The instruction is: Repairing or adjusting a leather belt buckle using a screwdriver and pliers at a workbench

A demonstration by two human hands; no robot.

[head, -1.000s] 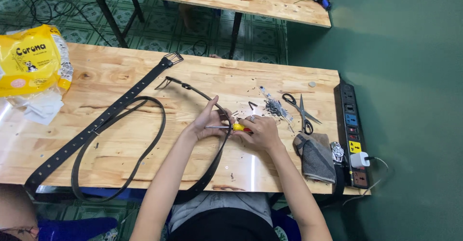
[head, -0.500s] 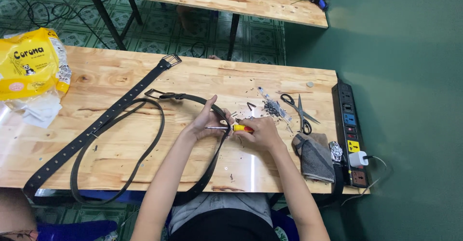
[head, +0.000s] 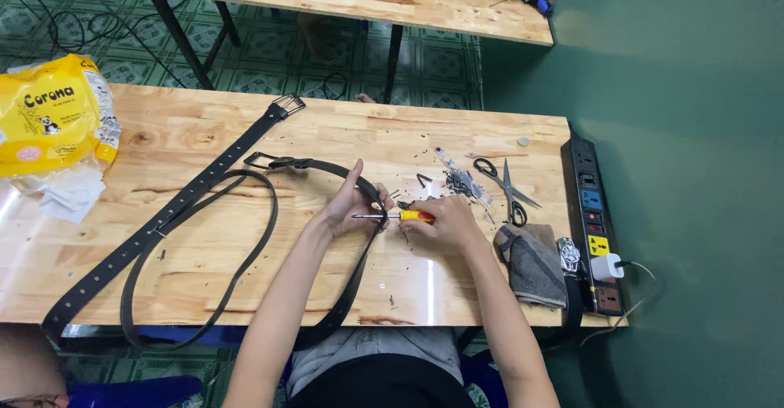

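Note:
A black leather belt [head: 245, 181] loops across the wooden table [head: 204, 253], its metal buckle end [head: 261, 161] pointing left. My left hand [head: 353, 204] pinches the belt where it curves down toward the table's front edge. My right hand [head: 445, 222] grips a small screwdriver with a yellow and red handle [head: 412, 216], its thin shaft pointing left at the belt under my left fingers. A second, wider black belt [head: 163, 220] lies straight and diagonal to the left, buckle [head: 287, 104] at the far end.
A pile of small metal screws and bits [head: 459, 183] and scissors [head: 506, 189] lie right of my hands. A grey cloth pouch [head: 532, 263], a black power strip [head: 594, 220] with a white plug [head: 606, 267], and a yellow plastic bag [head: 51, 118] at the far left.
The looped belt's buckle end has swung left across the table. My hands have stayed together, with the screwdriver still against the belt.

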